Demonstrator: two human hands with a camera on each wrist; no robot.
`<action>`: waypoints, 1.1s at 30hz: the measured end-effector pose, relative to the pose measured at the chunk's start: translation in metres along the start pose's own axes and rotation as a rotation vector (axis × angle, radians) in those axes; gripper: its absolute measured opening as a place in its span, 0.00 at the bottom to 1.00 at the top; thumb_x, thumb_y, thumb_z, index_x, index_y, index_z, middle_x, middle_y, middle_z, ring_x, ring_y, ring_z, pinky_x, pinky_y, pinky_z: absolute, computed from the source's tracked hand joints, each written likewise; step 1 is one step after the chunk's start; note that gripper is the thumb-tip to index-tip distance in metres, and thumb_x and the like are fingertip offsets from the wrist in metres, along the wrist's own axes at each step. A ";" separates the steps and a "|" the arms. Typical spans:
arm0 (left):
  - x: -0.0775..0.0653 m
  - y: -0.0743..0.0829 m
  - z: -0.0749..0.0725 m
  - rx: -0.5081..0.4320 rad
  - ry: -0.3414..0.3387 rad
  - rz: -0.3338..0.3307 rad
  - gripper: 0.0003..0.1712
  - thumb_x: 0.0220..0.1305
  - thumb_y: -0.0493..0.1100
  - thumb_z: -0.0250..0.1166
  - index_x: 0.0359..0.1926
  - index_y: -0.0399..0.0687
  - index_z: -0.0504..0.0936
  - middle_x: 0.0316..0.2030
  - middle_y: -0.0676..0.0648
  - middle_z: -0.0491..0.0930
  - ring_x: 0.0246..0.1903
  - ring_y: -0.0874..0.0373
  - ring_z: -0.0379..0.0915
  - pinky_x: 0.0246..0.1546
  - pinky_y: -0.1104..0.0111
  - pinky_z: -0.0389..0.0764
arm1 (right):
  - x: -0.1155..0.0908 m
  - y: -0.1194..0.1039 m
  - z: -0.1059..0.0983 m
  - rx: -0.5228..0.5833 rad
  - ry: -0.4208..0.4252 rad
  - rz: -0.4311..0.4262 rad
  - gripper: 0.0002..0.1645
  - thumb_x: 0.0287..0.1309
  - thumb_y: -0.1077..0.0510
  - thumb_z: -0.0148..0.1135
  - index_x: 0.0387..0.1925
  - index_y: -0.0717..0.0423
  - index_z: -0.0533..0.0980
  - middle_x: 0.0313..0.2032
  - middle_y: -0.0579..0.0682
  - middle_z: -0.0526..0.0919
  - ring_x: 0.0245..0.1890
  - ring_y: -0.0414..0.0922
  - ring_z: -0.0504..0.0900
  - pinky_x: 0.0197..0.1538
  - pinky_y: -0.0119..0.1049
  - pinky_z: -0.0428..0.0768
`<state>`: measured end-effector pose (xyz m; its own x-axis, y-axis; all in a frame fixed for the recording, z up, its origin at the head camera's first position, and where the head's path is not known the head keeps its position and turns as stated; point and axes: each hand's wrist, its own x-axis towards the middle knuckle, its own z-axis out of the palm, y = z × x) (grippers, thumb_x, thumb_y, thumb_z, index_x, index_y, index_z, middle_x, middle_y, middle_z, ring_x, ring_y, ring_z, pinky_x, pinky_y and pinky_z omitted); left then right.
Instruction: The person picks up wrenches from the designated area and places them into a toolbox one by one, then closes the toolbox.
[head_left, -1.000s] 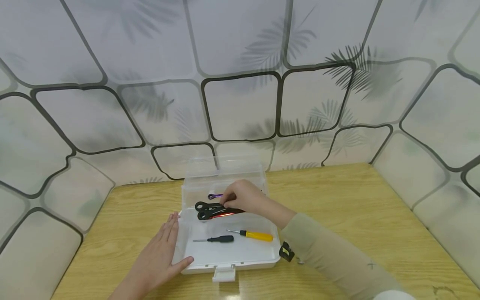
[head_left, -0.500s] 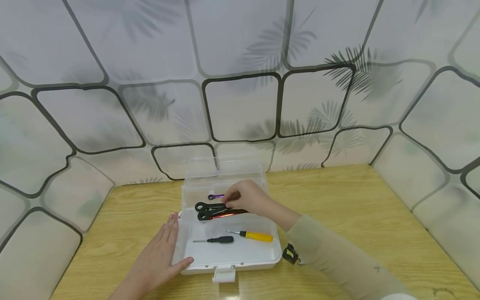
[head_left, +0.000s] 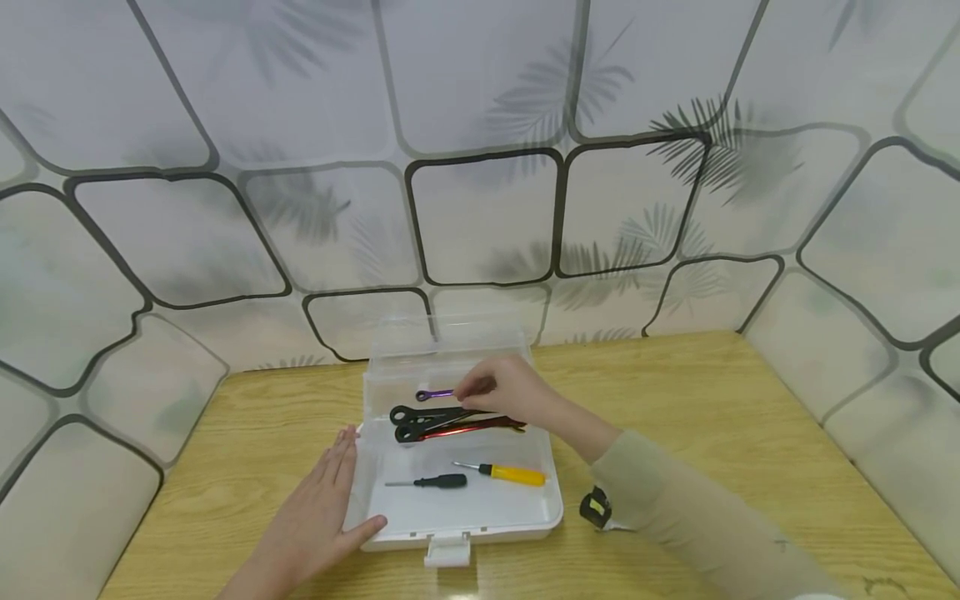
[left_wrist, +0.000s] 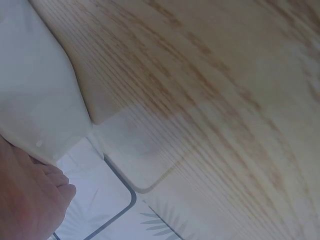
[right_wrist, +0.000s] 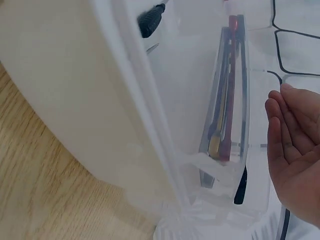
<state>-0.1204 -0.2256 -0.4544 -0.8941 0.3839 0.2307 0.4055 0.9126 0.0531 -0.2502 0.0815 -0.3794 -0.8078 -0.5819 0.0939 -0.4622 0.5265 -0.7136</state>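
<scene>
A white toolbox [head_left: 420, 523] stands with its clear lid [head_left: 450, 340] raised. My left hand [head_left: 315, 500] rests along its left side, fingers straight, thumb at the front corner. My right hand [head_left: 510, 390] hovers over the back, with relaxed fingers and nothing visible in them in the right wrist view. Its fingertips overlap a purple wrench [head_left: 435, 395], whose right part they hide. Just below lie several dark ratchet wrenches [head_left: 408, 414] and a red wrench [head_left: 465, 429]. A black screwdriver [head_left: 446, 481] and a yellow-handled screwdriver [head_left: 517, 475] lie in the front part.
A black tape measure [head_left: 596, 508] lies on the wooden table [head_left: 645, 392] right of the box, beside the right sleeve [head_left: 667, 492]. The front latch [head_left: 447, 550] hangs down. Patterned walls [head_left: 480, 217] enclose the table's back and sides.
My right hand has shifted right and slightly up, uncovering more of the wrenches. The tape measure has slid right beside the sleeve. My left hand stays put.
</scene>
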 end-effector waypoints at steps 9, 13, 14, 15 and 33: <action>-0.001 0.001 0.001 -0.025 -0.045 -0.049 0.64 0.65 0.73 0.66 0.79 0.26 0.57 0.82 0.33 0.56 0.80 0.37 0.59 0.80 0.77 0.33 | -0.015 0.005 -0.009 0.050 0.008 -0.003 0.08 0.66 0.63 0.72 0.45 0.60 0.89 0.44 0.52 0.93 0.42 0.42 0.90 0.48 0.29 0.90; -0.001 0.002 0.002 -0.023 -0.049 -0.055 0.64 0.65 0.73 0.65 0.80 0.27 0.58 0.82 0.33 0.56 0.80 0.38 0.58 0.82 0.68 0.44 | -0.023 0.010 -0.012 0.060 0.016 0.009 0.08 0.66 0.62 0.72 0.45 0.58 0.90 0.44 0.52 0.93 0.42 0.41 0.90 0.46 0.28 0.89; -0.001 0.002 0.003 -0.020 -0.048 -0.054 0.64 0.65 0.73 0.65 0.80 0.27 0.58 0.82 0.33 0.56 0.80 0.38 0.58 0.82 0.68 0.44 | -0.026 0.012 -0.013 0.059 0.018 0.007 0.08 0.66 0.62 0.72 0.45 0.58 0.90 0.44 0.52 0.93 0.42 0.41 0.90 0.46 0.28 0.89; -0.001 0.002 0.003 -0.026 -0.052 -0.055 0.64 0.65 0.73 0.65 0.80 0.27 0.57 0.83 0.33 0.55 0.81 0.38 0.58 0.81 0.71 0.38 | -0.027 0.013 -0.014 0.062 0.020 0.005 0.07 0.66 0.62 0.72 0.45 0.58 0.90 0.44 0.52 0.93 0.41 0.40 0.89 0.45 0.27 0.89; 0.000 0.002 0.002 -0.019 -0.043 -0.043 0.63 0.65 0.73 0.66 0.79 0.26 0.58 0.82 0.32 0.57 0.80 0.37 0.59 0.84 0.72 0.39 | -0.059 0.032 -0.029 0.039 0.056 -0.030 0.06 0.65 0.65 0.71 0.42 0.58 0.90 0.41 0.53 0.93 0.38 0.39 0.89 0.45 0.30 0.89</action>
<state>-0.1199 -0.2240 -0.4559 -0.9180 0.3502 0.1861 0.3695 0.9258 0.0804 -0.2279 0.1506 -0.3871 -0.8138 -0.5605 0.1535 -0.4724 0.4840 -0.7366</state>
